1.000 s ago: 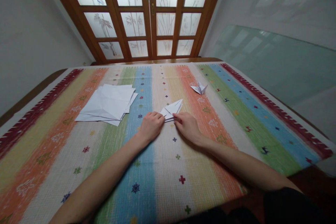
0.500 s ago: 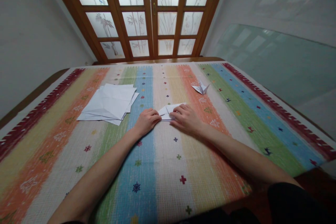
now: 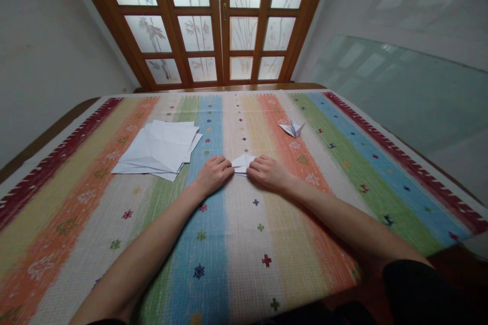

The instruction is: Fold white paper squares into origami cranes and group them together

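Observation:
A small folded sheet of white paper (image 3: pixel 241 163) lies on the tablecloth between my two hands. At its left end, my left hand (image 3: pixel 215 172) pinches the edge with the fingers curled. My right hand (image 3: pixel 268 171) is closed over the right end, its fingers bent together and covering that part of the paper. Creases and a pointed flap show in the uncovered middle. Beyond my right hand sits a folded paper crane (image 3: pixel 293 128), touched by neither hand.
A loose stack of white paper sheets (image 3: pixel 156 147) lies to the left of my hands. Striped cloth (image 3: pixel 244 244) covers the table. Past the far edge stand wooden doors (image 3: pixel 221 35) with frosted panes; a glass panel (image 3: pixel 404 101) leans along the right wall.
My right hand's fingers have curled in and closed on the paper's right end, and less of that end shows. My left hand keeps its place at the left end.

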